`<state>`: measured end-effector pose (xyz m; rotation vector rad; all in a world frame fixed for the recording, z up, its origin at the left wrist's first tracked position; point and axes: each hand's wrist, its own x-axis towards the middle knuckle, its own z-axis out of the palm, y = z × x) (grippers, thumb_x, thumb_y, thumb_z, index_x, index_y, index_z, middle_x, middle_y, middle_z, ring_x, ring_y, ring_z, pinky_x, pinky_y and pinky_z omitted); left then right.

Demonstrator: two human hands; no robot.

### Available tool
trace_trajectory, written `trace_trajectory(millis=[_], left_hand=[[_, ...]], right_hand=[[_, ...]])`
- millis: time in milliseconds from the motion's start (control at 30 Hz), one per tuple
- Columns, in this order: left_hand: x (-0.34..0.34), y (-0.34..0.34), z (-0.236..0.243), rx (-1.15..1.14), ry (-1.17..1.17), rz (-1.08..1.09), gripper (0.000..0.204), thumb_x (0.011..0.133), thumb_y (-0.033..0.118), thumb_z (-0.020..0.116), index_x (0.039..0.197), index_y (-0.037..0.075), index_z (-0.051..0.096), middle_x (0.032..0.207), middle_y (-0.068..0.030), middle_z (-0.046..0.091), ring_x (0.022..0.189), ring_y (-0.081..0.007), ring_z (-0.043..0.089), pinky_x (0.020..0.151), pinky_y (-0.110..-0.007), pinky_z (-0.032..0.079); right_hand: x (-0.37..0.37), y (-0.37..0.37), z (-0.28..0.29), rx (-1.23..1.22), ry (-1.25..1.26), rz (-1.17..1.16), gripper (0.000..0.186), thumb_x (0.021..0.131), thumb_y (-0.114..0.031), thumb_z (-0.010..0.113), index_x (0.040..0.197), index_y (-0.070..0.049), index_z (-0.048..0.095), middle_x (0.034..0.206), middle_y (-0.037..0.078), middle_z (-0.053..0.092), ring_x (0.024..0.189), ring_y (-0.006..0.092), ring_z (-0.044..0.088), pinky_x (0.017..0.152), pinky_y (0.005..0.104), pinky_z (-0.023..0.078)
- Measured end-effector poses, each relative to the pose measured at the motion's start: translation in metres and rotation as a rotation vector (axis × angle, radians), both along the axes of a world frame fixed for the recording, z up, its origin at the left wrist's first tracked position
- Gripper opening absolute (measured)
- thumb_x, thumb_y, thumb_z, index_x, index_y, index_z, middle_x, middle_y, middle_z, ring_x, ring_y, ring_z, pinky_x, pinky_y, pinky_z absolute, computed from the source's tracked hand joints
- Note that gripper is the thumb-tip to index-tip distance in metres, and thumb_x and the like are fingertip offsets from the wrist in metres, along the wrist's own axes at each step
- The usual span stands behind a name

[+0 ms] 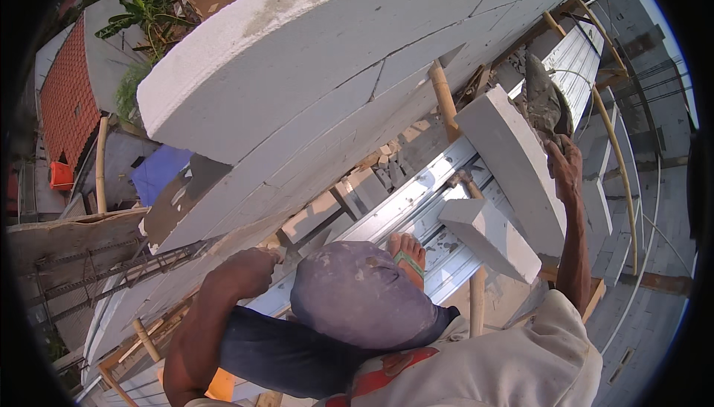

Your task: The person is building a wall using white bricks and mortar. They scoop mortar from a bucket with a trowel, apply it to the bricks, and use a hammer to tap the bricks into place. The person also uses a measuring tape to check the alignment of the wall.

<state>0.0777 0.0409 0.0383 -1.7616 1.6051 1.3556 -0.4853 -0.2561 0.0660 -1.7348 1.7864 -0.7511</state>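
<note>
Nearest, your pale shirt [483, 366] and your dusty bent knee [363, 292] fill the bottom of the view, and beyond the knee your foot [410, 252] shows in a green-strapped sandal. Your left hand [249, 273] is beside that knee on the wall side, its fingers curled into a fist; you can't tell from here whether it closes around anything small. Under your foot runs a ridged metal platform [439, 273], spattered with grey bits. A small white block [491, 240] rests tilted to the right of the foot, and just past it a longer block [513, 158] leans at a slant. Your right hand [565, 160] reaches out beside the longer block, fingers bent at the near edge of a dark, mortar-caked container [547, 98]; whether they grip its rim or a tool can't be told. That container is at the upper right, beyond the longer block. Across from you, a curving wall [327, 57] of white blocks sweeps to the upper right. Farther off are a red tiled roof [68, 95] and leafy plants [149, 17].
</note>
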Motion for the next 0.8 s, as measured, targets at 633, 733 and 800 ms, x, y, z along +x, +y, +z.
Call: trace_trajectory(millis=[633, 733, 800], left_hand=[[0.005, 0.103, 0.065, -0.343, -0.184, 0.076, 0.029, 0.093, 0.0, 0.056, 0.121, -0.005, 0.064, 0.114, -0.0242, 0.073, 0.111, -0.0413, 0.071, 0.093, -0.05, 0.058], [0.009, 0.11, 0.055, -0.45, -0.17, 0.08, 0.03, 0.091, 0.0, 0.058, 0.12, -0.005, 0.066, 0.111, -0.0231, 0.074, 0.105, -0.0403, 0.074, 0.086, -0.05, 0.06], [0.01, 0.115, 0.048, -0.496, -0.167, 0.082, 0.031, 0.09, 0.0, 0.06, 0.12, -0.005, 0.067, 0.11, -0.0227, 0.074, 0.102, -0.0398, 0.075, 0.082, -0.049, 0.061]], right_hand=[[0.384, 0.222, 0.028, 0.948, -0.725, 0.676, 0.024, 0.103, -0.023, 0.07, 0.104, -0.001, 0.06, 0.078, 0.001, 0.056, 0.061, 0.0082, 0.052, 0.05, 0.025, 0.044], [0.407, 0.212, 0.022, 1.074, -0.921, 0.637, 0.022, 0.108, -0.022, 0.062, 0.108, -0.001, 0.057, 0.082, 0.001, 0.054, 0.06, 0.0082, 0.052, 0.047, 0.0242, 0.044], [0.412, 0.209, 0.024, 1.079, -0.94, 0.621, 0.021, 0.109, -0.022, 0.061, 0.108, -0.001, 0.057, 0.083, 0.001, 0.054, 0.06, 0.0072, 0.05, 0.047, 0.0233, 0.044]])
